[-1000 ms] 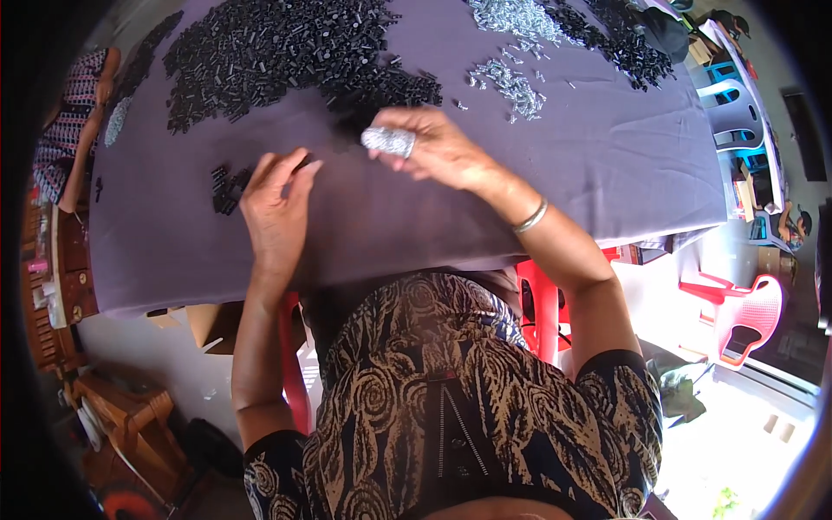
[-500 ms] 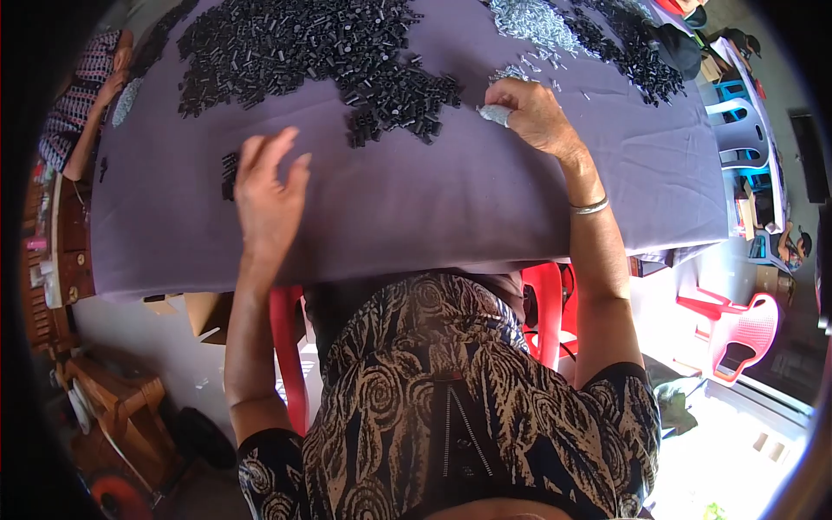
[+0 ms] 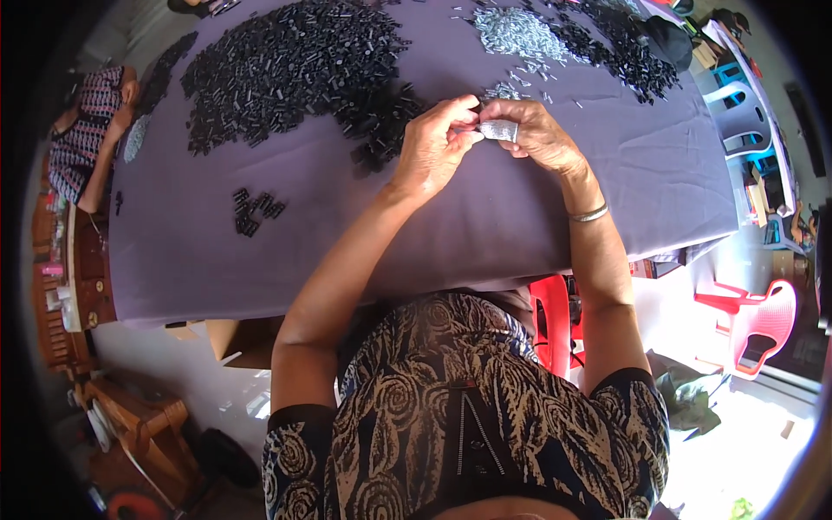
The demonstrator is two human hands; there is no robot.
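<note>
Over the middle of the cloth my two hands meet at the fingertips. My right hand (image 3: pixel 542 137) is closed, and a small flat silvery-white piece (image 3: pixel 500 130) shows at its thumb and fingers. My left hand (image 3: pixel 431 149) is pinched against the right fingertips; whatever sits between its thumb and finger is hidden. Just behind the left hand lies the edge of a big heap of short black pieces (image 3: pixel 295 74). Beyond the right hand are small silvery pieces (image 3: pixel 503 90). To the left, several black pieces (image 3: pixel 256 211) lie in a loose cluster.
A purple-grey cloth (image 3: pixel 347 251) covers the table. A larger silvery pile (image 3: pixel 520 36) and more black pieces (image 3: pixel 615 52) lie at the far right. Another person (image 3: pixel 91 130) sits at the left edge. A red chair (image 3: pixel 754 325) stands at the right.
My left hand has moved right from beside the small black cluster to my right hand, closing its fingers. That cluster is now spread out, no longer in a compact row.
</note>
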